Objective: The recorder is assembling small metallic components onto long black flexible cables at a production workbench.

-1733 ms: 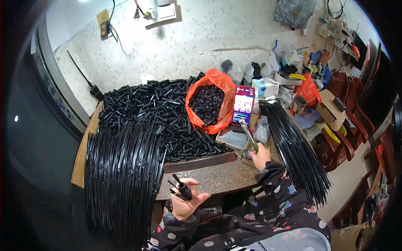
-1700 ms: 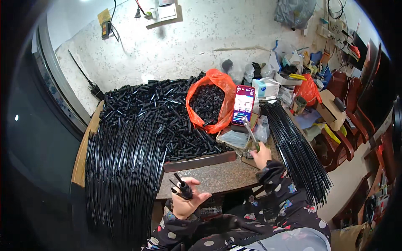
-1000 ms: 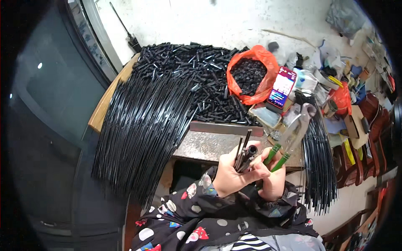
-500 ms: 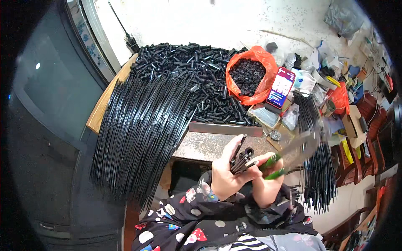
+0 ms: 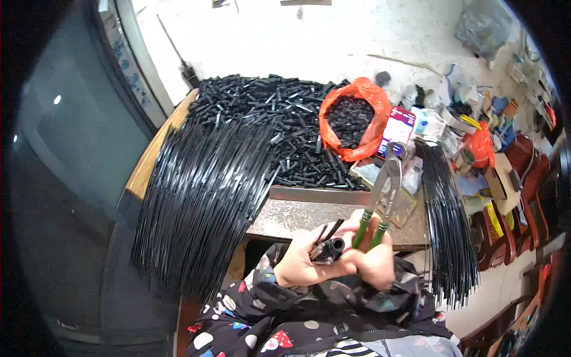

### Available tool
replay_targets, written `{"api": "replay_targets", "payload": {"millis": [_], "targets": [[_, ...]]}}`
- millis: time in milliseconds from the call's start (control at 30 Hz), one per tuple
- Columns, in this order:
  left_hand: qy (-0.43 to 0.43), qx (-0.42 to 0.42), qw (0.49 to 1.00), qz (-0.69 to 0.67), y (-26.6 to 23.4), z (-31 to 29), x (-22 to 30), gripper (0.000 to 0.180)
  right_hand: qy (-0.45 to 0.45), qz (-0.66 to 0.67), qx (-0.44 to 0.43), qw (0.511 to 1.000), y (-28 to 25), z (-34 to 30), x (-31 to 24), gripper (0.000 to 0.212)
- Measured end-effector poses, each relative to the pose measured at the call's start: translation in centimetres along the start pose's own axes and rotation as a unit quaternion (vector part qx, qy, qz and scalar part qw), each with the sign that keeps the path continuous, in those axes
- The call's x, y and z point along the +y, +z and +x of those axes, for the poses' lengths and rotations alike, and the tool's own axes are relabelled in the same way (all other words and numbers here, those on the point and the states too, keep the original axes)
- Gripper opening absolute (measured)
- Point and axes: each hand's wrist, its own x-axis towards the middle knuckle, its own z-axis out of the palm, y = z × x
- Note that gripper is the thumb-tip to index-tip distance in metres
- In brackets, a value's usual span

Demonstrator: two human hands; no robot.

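My left hand (image 5: 297, 265) is closed around a few thin black rods (image 5: 324, 231) and a short black tube (image 5: 337, 244) whose open round end faces up. My right hand (image 5: 377, 262) grips long-nosed metal pliers (image 5: 389, 187) by their green handles. The pliers point away from me, over the table's front edge, with their rounded jaws just below the phone. Both hands are close together in front of my chest, and the left fingertips lie beside the handles. Fingers cover the lower ends of the rods.
A large pile of short black tubes (image 5: 256, 98) covers the table behind a metal edge strip (image 5: 318, 195). Long black rods (image 5: 202, 202) overhang at left, more rods (image 5: 449, 226) at right. An orange bag (image 5: 333, 140) of small black parts stands beside a phone (image 5: 397, 126).
The pliers have swung from pointing right to pointing up and away, and look sharper. My left hand has moved slightly lower and left, still with the rods and tube.
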Motion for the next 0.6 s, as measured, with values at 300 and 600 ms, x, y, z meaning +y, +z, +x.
{"api": "replay_targets", "payload": {"millis": [300,600], "targets": [[0.042,0.15,0.983,-0.098,-2.6,-1.1,-1.5,0.055,0.251,-0.236,-0.314,0.885,-3.2,-3.4,-0.6,0.028],[-0.008,0.252,0.966,-0.053,-0.1,-0.9,0.5,0.025,0.404,0.047,-0.359,0.84,-3.7,-2.2,-2.1,0.052]]}}
